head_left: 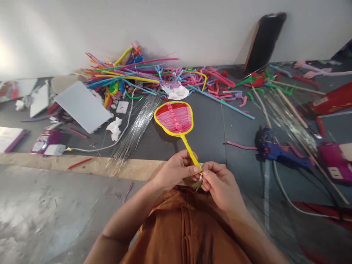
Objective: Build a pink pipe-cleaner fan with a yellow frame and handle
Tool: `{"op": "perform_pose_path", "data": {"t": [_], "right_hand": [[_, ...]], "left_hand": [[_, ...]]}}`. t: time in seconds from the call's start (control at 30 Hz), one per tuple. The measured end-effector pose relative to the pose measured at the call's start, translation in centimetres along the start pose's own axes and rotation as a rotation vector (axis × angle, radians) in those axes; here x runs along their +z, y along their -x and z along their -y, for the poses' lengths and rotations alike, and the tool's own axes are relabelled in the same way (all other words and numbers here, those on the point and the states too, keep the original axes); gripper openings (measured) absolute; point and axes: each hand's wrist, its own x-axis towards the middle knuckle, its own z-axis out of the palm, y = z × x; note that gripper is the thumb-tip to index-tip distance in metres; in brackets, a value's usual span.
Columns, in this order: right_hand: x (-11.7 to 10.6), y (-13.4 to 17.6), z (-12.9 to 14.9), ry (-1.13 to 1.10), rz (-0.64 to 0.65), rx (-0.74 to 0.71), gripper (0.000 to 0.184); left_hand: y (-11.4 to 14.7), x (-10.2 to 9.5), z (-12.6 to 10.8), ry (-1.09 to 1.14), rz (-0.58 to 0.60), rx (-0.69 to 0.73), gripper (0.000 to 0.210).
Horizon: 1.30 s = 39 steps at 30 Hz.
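Observation:
A small hand fan [173, 119] with a yellow fuzzy rim, pink and red fill and a row of pink beads is held out over the table edge. Its yellow wrapped handle [190, 149] slants down toward me. My left hand [178, 170] is closed round the handle's lower part, thumb on top. At the handle's end, my right hand [220, 183] pinches the top of a pale greenish tassel [197, 185], where a bit of red shows. The fingertips of both hands nearly meet and partly hide the joint.
A heap of coloured pipe cleaners [132, 73] lies along the wall. A phone [265, 42] leans there. A blue glue gun [283, 152] with a cord rests at right. Thin wires [137, 126], a white card [82, 106] and a power adapter [55, 149] are at left.

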Motion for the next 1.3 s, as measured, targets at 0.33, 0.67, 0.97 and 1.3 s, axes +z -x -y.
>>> {"op": "perform_pose_path", "data": {"t": [0.33,0.67,0.97,1.3], "right_hand": [[-0.5,0.3,-0.1,0.283,-0.102,-0.147,0.014],[-1.2,0.7,-0.1,0.738,-0.142,-0.640,0.004],[-2.0,0.7,-0.7,0.712,-0.115,-0.560,0.014],[-2.1,0.2,0.5,0.807,-0.037,-0.566,0.005]], "left_hand": [[-0.2,0.6,-0.2,-0.027,-0.043,-0.009,0.041],[-0.6,0.9,0.1,0.087,-0.097,-0.008,0.042],[-0.2,0.9,-0.3,0.098,-0.067,-0.018,0.037],[-0.1,0.6,0.0,0.084,-0.067,0.005,0.035]]}}
